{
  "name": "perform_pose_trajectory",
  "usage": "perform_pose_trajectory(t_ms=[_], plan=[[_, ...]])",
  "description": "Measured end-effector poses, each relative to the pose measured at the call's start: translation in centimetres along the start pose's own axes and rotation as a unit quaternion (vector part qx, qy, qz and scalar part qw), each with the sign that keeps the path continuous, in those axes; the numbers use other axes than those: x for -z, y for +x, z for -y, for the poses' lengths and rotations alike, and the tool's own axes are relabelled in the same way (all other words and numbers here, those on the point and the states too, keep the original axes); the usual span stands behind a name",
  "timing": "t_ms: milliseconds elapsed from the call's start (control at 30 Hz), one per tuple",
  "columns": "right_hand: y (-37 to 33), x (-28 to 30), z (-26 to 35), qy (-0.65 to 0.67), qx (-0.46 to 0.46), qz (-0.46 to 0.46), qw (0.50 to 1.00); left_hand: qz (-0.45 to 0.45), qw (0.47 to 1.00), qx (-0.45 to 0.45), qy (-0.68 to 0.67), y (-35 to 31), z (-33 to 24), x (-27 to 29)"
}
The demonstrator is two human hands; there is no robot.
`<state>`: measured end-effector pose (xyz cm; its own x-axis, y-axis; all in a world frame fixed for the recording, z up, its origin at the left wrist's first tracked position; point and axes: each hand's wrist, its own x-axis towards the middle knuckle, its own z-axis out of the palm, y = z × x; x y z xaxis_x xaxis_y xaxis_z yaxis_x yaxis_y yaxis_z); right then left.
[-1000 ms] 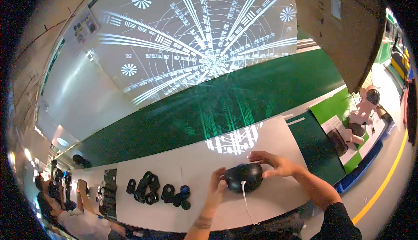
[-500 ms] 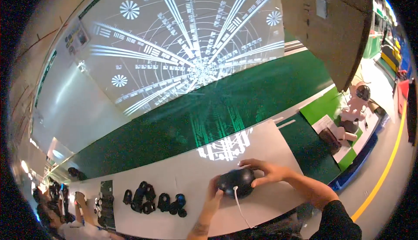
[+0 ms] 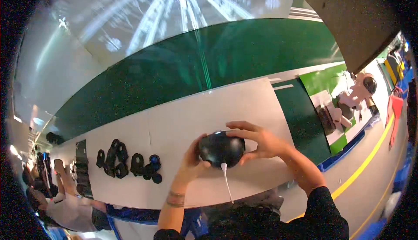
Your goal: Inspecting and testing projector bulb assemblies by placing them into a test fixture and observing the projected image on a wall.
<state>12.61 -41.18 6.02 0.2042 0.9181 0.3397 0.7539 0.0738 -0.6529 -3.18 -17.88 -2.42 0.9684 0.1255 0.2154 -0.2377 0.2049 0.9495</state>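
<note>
A glossy black, rounded projector [image 3: 223,148] is held between my two hands over the white-topped bench. From its near side a white cable [image 3: 227,185] hangs toward the bench's front edge. My left hand [image 3: 191,164] cups the projector's left side, its thumb at the lower edge. My right hand [image 3: 261,142] grips the right side, with fingers over the top and the thumb low. Ahead, a blurred white pattern of rays [image 3: 183,5] shines on the pale wall. Whether the projector touches the bench I cannot tell.
Several black ring-shaped parts [image 3: 115,159] lie left on the white bench top [image 3: 174,114]. A green strip runs behind it. At right stand a pink-and-white figure [image 3: 357,94] on a green-and-white board and a large brown panel [image 3: 348,18]. Another person [image 3: 69,211] works at far left.
The view has shifted, and the pattern on the wall sits higher and is blurred. The bright patch on the bench has shrunk to almost nothing. Both hands still hold the projector.
</note>
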Motion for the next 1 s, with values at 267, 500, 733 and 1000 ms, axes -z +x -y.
perform_pose_trajectory(t_ms=[267, 500, 733, 1000], plan=[[-0.5, 0.0, 0.7, -0.029, 0.024, 0.016, 0.999, 0.049, 0.998, -0.03, 0.006, -0.4, -2.1, -1.5], [1.1, 0.1, 4.2, -0.058, -0.058, 0.057, 0.995, 0.033, 0.988, -0.049, 0.144, -0.1, -3.3, -2.7], [1.8, -1.4, 4.2, -0.193, 0.076, -0.032, 0.978, 0.045, 0.952, -0.117, 0.28, 0.7, -4.2, -2.0], [1.8, -1.4, 4.4, -0.2, 0.085, -0.032, 0.976, 0.057, 0.894, -0.186, 0.404, 0.6, -6.1, -2.5]])
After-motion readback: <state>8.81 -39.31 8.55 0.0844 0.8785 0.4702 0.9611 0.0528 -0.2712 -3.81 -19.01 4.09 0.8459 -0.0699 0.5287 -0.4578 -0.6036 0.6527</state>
